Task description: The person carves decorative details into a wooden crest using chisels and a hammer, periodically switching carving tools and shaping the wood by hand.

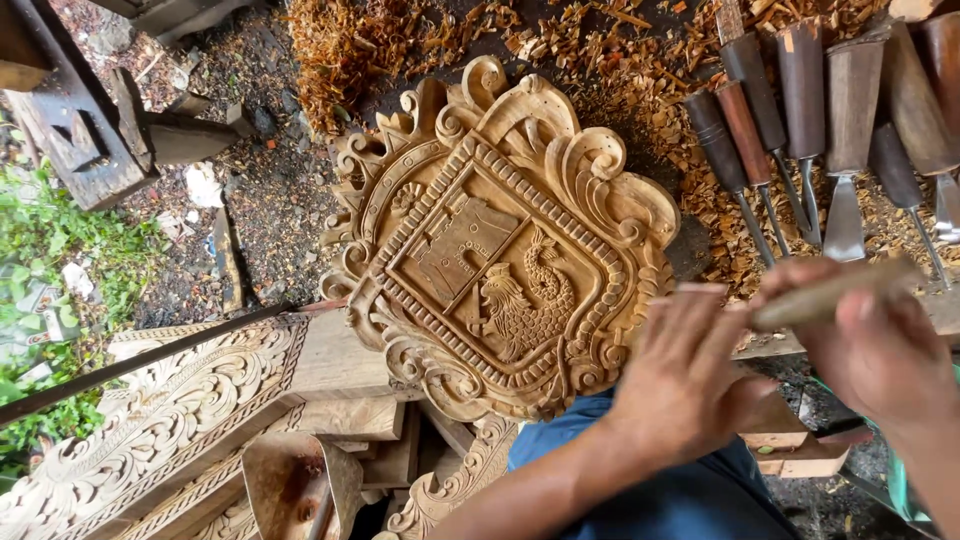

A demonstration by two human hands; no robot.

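Head view is looking down on a carved wooden shield panel (500,245), the largest thing here, lying tilted across the bench (330,365) with its scrolled crest pointing toward twelve o'clock and its lower edge resting near the person's lap. Its centre is showing a castle and a scaly bird in relief, ringed by a beaded border and openwork scrolls. It is looking like solid timber: stiff, fairly heavy, not slippery, yet the thin curled edges are appearing fragile, so I judge the safest hold to be under the thick flat back or along the plain inner frame, never on a scroll tip. At seven o'clock a long carved border plank (160,420) is lying just beside it, and a dark metal rod (140,362) is crossing above that plank. At one to two o'clock a row of wooden-handled chisels (800,130) is lying on orange wood shavings (640,60), well apart from the hands. At four o'clock the left hand (690,385) is hovering beside the panel's right rim, its fingers partly curled; I cannot tell what it is pinching. The right hand (880,345) is closing its grip around a blurred, pale wooden tool handle (835,292), small, light and rigid, best taken mid-length.
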